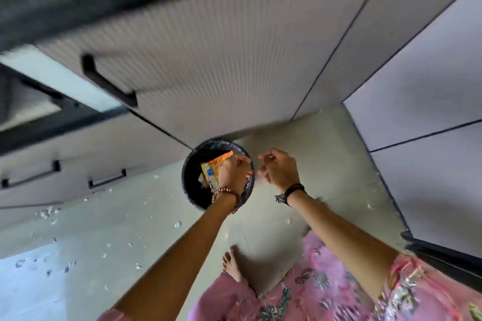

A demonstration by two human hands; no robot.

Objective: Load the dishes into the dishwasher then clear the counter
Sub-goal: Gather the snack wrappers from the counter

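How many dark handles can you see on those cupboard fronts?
3. One large handle is on the ribbed cabinet front at upper left; two smaller handles sit on the drawer fronts lower left. Others may be outside the frame.

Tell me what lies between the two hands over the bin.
Nothing: in the head view only a narrow gap, showing bare floor, separates the left hand, gripping the orange wrapper over the bin, from the right hand.

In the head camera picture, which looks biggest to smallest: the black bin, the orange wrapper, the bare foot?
1. Black bin
2. Orange wrapper and bare foot: they look alike in size; the left hand hides part of the wrapper, and the foot is nearer the camera.
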